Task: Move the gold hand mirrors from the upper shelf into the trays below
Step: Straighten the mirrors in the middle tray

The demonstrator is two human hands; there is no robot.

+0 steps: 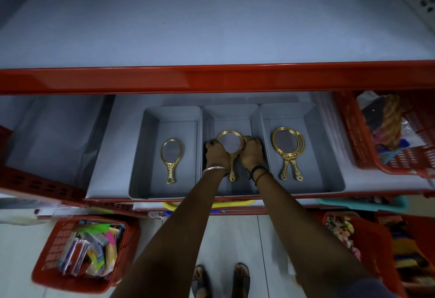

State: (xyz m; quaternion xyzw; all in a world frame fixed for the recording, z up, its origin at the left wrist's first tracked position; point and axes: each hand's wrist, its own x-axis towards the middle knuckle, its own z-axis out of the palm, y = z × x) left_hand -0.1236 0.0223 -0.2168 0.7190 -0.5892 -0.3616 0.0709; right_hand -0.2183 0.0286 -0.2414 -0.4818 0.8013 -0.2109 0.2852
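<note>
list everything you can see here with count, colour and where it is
gold hand mirrors: four or so, gold; one in left tray, one in middle tray, two overlapping in right tray
grey rectangular plastic trays: three, grey, side by side on lower shelf
upper shelf: one, pale grey with red front edge, no mirrors showing
red plastic baskets: at least four, red, on floor and at right, holding mixed goods
sandalled feet: two, bottom centre
left hand: on the middle mirror's rim, silver bangle at wrist
right hand: on the same rim, dark wristbands
</note>
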